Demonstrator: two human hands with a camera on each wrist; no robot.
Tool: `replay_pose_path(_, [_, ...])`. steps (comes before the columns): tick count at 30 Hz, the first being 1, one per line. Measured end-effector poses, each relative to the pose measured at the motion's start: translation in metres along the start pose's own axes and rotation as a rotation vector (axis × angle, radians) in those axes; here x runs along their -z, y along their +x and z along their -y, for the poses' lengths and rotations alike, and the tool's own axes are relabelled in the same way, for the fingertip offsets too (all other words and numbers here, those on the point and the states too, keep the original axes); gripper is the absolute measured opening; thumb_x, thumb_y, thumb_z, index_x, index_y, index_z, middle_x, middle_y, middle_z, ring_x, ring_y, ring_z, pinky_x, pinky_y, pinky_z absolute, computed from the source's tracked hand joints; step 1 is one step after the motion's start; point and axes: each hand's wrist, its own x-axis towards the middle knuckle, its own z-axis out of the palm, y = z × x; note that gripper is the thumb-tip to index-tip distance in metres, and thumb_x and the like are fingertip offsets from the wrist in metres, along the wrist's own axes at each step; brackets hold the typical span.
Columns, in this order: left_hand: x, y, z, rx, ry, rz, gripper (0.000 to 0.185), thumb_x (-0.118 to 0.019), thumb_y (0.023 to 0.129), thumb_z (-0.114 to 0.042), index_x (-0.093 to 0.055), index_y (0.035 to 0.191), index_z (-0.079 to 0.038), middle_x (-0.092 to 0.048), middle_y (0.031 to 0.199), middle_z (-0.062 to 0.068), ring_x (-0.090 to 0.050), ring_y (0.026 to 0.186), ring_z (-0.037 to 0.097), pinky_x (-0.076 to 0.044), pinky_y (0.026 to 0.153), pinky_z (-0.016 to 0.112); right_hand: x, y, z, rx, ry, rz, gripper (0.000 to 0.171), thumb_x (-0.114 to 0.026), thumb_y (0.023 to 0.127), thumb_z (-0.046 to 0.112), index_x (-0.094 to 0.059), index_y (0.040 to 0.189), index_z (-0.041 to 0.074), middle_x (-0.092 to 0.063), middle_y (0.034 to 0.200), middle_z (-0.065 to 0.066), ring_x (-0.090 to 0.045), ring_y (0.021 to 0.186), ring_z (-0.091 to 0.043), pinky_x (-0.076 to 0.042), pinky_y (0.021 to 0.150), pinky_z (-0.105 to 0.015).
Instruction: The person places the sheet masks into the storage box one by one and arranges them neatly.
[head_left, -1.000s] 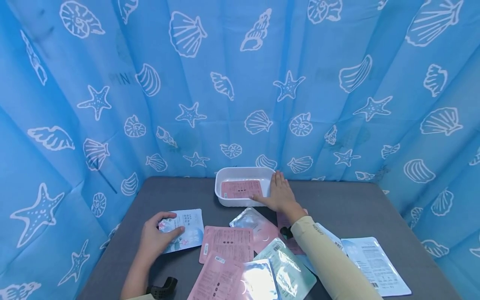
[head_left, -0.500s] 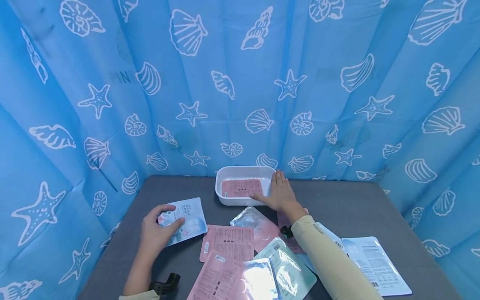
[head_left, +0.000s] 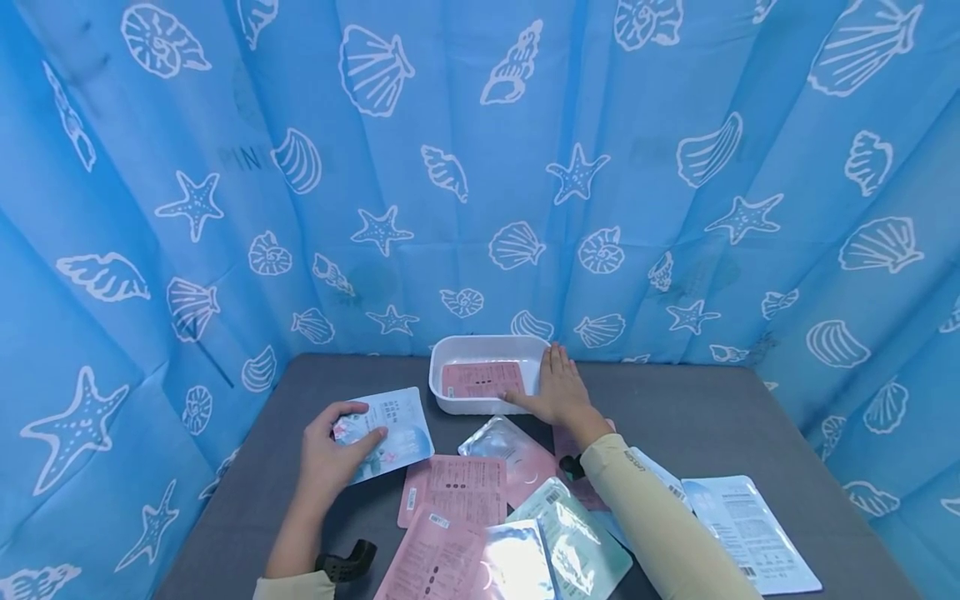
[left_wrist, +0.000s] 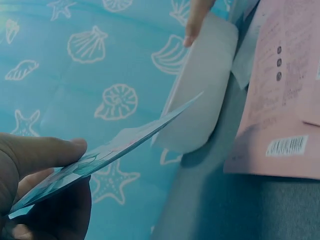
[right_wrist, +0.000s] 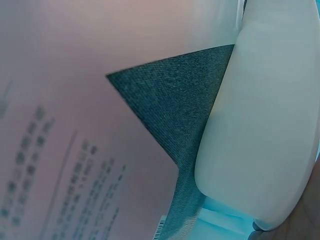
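**Q:** What are your hands doing?

**A:** My left hand (head_left: pixel 330 454), lower left of centre in the head view, pinches a pale blue sachet (head_left: pixel 390 432) between thumb and curled fingers. The sachet is lifted off the grey table (head_left: pixel 750 417) and tilted, its far corner pointing toward the white tray (head_left: pixel 487 343). In the left wrist view my thumb (left_wrist: pixel 40 152) lies on top of the sachet (left_wrist: pixel 107 152) with the fingers underneath.

**Q:** And the right one?

**A:** My right hand (head_left: pixel 561 390) lies flat with straight fingers against the tray's right side, just right of centre, thumb along its near wall. It grips nothing.

**Q:** What is in the tray?

**A:** One pink sachet (head_left: pixel 482 380), lying flat.

**Q:** What else is on the table?

**A:** More sachets, spread overlapping along the lower middle of the frame: pink ones (head_left: pixel 457 487), silvery ones (head_left: pixel 502 437), and a white one (head_left: pixel 753 533) at lower right. A blue curtain (head_left: pixel 480 167) with shells and starfish fills the upper frame.
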Motion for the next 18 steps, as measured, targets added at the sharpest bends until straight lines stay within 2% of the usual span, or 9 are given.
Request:
replay_pose_path(8, [-0.011,0.01,-0.006,-0.012,-0.037,0.025,0.041,-0.088,0.089,-0.021,-0.07,0.126,-0.017,-0.067,0.129,0.013,-0.07,0.101,0.03,-0.059,0.073,0.019,0.0,-0.001,0.0,0.006,0.001,-0.01,0.129,-0.06,0.09,0.079,-0.006,0.166,-0.01,-0.001,0.176,-0.029,0.0,0.165,-0.046,-0.008,0.134,-0.058])
replay_pose_path(14, [-0.02,0.022,-0.011,-0.05,-0.066,0.051,0.042,-0.089,0.088,-0.016,-0.07,0.125,-0.015,-0.068,0.13,0.013,-0.072,0.1,0.03,-0.063,0.077,0.025,0.0,0.0,0.0,0.008,0.004,-0.015,0.128,-0.061,0.09,0.077,-0.006,0.166,-0.01,-0.002,0.176,-0.029,-0.001,0.165,-0.046,-0.008,0.134,-0.058])
replay_pose_path(18, [-0.025,0.028,-0.015,-0.073,-0.086,0.061,0.041,-0.089,0.087,-0.015,-0.07,0.124,-0.015,-0.068,0.127,0.013,-0.072,0.096,0.029,-0.063,0.074,0.025,0.0,-0.001,0.001,0.007,0.007,-0.01,0.127,-0.061,0.09,0.076,-0.006,0.166,-0.01,-0.002,0.176,-0.029,-0.001,0.165,-0.046,-0.008,0.134,-0.058])
